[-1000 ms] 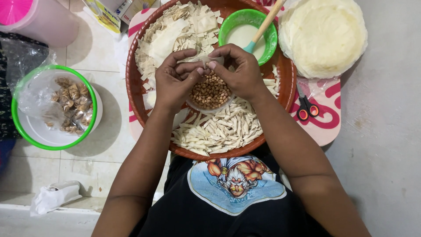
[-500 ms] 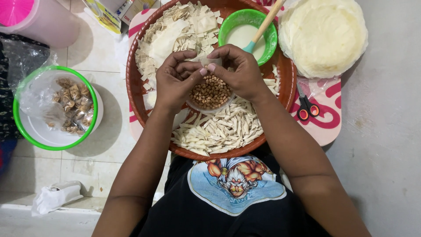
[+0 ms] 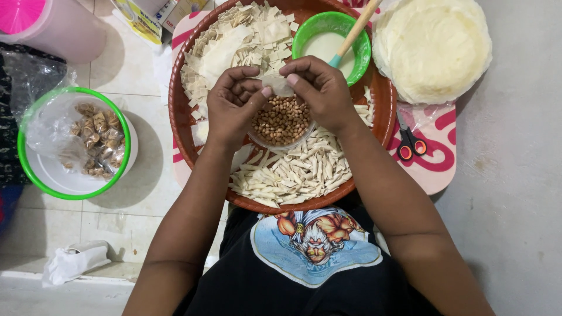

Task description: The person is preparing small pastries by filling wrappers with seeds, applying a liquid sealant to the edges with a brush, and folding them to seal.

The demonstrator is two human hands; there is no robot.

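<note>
Above the brown round tray (image 3: 182, 126), centre of the frame: both hands pinching one small pastry wrapper (image 3: 277, 83).

Left hand (image 3: 234, 105) and right hand (image 3: 319, 90) closed on its edges with fingertips, over a clear bowl of peanuts (image 3: 284, 122). Folded pieces (image 3: 298, 169) heaped below; green bowl (image 3: 331, 36) upper centre; wrapper stack (image 3: 432, 47) upper right; scissors (image 3: 410, 140) at right.

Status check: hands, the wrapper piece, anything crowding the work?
Left hand and right hand both pinching one small pale pastry wrapper square. Held above clear bowl of brown peanuts. Green bowl with wooden-handled brush close behind right hand, not touching.
</note>
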